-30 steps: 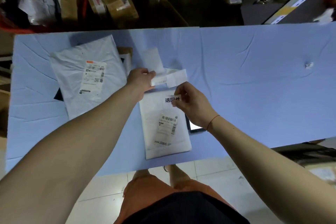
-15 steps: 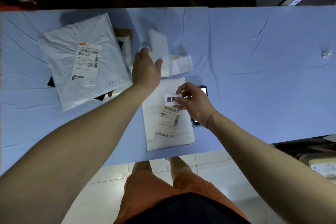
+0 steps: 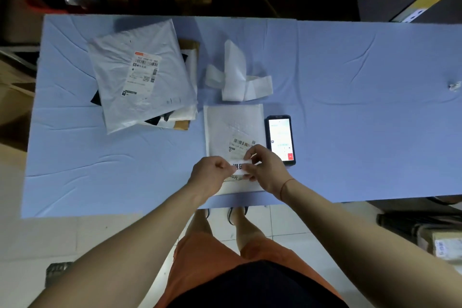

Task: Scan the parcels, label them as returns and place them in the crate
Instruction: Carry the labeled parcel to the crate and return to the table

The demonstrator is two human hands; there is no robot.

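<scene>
A: What's taking up the most room?

B: The table (image 3: 350, 107), lying under a pale blue cloth that is creasing in long soft folds. Next comes the stack of parcels (image 3: 140, 75) at the far left: a crinkly grey-white plastic mailer is sitting on top with a printed shipping slip, and brown cardboard and black plastic edges are poking out beneath it.

A: And the parcel being worked on?

B: A white padded mailer (image 3: 232, 127), rectangular and faintly dimpled like bubble lining, is lying flat at the near edge of the table, its barcode slip showing just beyond the hands.

A: Anything beside it?

B: A dark-cased phone (image 3: 280, 139) is lying just to its right, screen glowing. Beyond the mailer, loose strips of white backing paper (image 3: 237, 77) are curling in a heap.

A: The hands?

B: Both are hovering close together over the near part of the padded mailer. The left hand (image 3: 212, 177) is pinching the left end of a small white return label (image 3: 239, 167) with bold black characters, fingers curling in. The right hand (image 3: 265, 170) is pinching the right end, fingertips bending over its upper edge. Whether the label is touching the mailer, I can't tell.
</scene>
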